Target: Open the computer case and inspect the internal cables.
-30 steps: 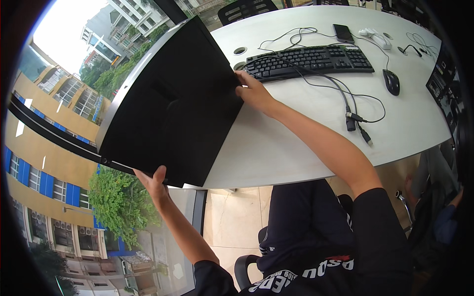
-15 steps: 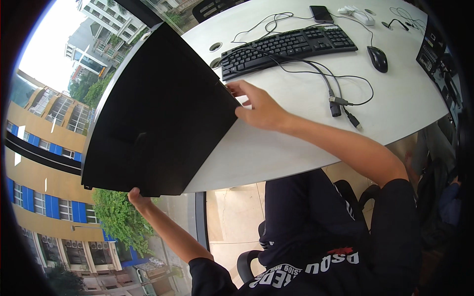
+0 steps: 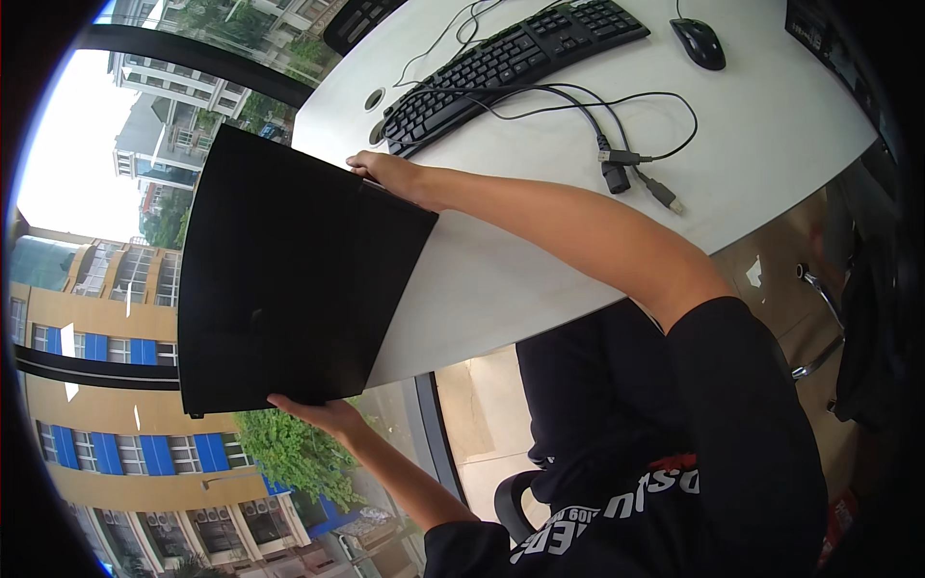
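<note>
A large, flat black computer case (image 3: 299, 279) stands at the left end of the white table (image 3: 472, 279), its plain broad side facing me. My left hand (image 3: 323, 414) grips its lower edge; the fingers go behind the case and are partly hidden. At the upper right edge, my right hand (image 3: 390, 178) is closed over the rim with bent fingers. The far side of the case cannot be seen.
A black keyboard (image 3: 520, 72) lies beyond my right arm, with a black mouse (image 3: 699, 43) to its right. Loose cable plugs (image 3: 617, 173) rest nearer the front edge. A tall window (image 3: 82, 144) borders the left side. Another black device (image 3: 829, 58) stands at the far right.
My view has shifted, so the table items sit higher and further left. The case looks smaller and less tilted. My right hand has slid further along its upper edge.
</note>
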The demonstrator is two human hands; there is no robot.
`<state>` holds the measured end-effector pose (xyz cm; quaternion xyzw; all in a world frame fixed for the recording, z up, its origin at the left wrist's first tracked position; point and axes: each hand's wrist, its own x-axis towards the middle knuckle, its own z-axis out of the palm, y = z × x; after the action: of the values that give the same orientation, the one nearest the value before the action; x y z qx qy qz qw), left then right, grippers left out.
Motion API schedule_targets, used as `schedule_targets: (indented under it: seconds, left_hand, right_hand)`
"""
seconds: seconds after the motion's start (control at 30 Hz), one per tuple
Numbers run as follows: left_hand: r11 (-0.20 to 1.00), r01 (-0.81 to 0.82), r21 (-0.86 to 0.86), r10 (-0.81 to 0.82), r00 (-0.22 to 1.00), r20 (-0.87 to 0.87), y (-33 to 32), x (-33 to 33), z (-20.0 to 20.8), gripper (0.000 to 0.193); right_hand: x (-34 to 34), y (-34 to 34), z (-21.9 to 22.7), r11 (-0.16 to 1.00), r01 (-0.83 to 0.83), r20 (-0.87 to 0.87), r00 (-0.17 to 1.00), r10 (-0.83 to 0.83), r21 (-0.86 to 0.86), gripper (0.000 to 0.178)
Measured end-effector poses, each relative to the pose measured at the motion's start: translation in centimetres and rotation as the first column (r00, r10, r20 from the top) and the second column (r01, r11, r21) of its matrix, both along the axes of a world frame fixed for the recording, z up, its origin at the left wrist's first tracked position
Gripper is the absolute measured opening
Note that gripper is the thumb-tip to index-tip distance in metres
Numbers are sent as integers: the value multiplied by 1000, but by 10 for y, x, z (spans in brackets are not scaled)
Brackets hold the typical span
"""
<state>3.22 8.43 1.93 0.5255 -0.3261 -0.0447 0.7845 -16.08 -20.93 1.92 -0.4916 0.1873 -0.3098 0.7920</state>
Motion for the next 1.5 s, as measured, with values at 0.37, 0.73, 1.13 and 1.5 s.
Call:
schedule_targets:
  seconds: [0.37, 0.73, 1.13, 1.5]
  left_hand:
    - [1000, 12, -1, -12, 1000, -6, -30, 10, -1, 98]
    - [999, 46, -3, -46, 999, 19, -52, 37, 3, 92]
    - [999, 40, -28, -40, 999, 0, -59, 27, 3, 91]
    - [999, 43, -22, -42, 999, 23, -61, 15, 5, 92]
  right_hand:
    - [-45, 17, 2, 1000, -17, 30, 999, 18, -20, 36]
    - [-100, 62, -1, 955, 18, -27, 999, -28, -295, 51]
    - [-113, 70, -8, 926, 12, 41, 999, 4, -378, 82]
    - [-112, 68, -15, 603, 105, -74, 962, -264, -791, 114]
